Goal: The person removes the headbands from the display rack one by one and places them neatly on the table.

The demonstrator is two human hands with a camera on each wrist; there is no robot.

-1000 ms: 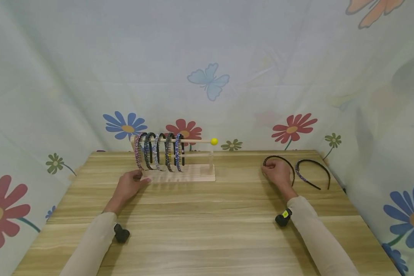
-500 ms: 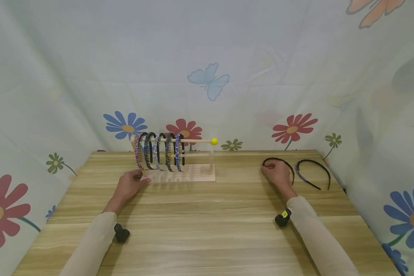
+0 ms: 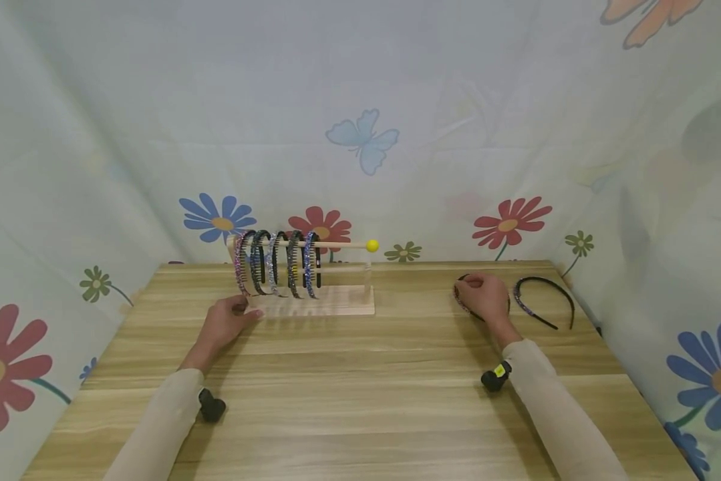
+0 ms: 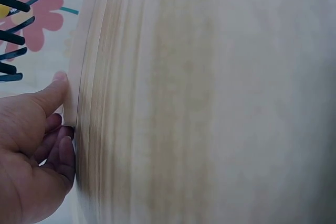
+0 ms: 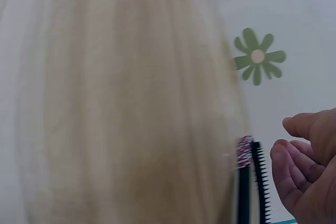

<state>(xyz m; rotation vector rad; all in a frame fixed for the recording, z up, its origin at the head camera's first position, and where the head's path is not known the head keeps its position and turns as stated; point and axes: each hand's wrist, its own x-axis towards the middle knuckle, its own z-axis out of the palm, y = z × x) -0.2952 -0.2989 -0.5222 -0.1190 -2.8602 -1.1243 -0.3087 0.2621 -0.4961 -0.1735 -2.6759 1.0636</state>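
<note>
My left hand (image 3: 226, 321) grips the left front corner of a wooden headband rack (image 3: 348, 304). In the left wrist view its thumb presses the edge of the base. Several rhinestone headbands (image 3: 311, 267) hang on the rack's bar, bunched towards its left. On the right my right hand (image 3: 485, 296) holds a black headband with pink stones (image 3: 465, 306), partly hidden under the hand. The right wrist view shows this headband's stones and comb teeth (image 5: 264, 182) beside the fingers. Another black headband with bluish stones (image 3: 543, 282) lies right of that hand.
A yellow ball (image 3: 372, 246) caps the right end of the rack's bar. The wood-grain table (image 3: 360, 381) extends in front of the rack and between the hands. A flower-printed cloth (image 3: 432, 133) stands behind and at both sides.
The right hand has turned and shifted slightly, and its headband has tilted so the pink stones show towards the front. The left hand, the rack and the other headbands stay put.
</note>
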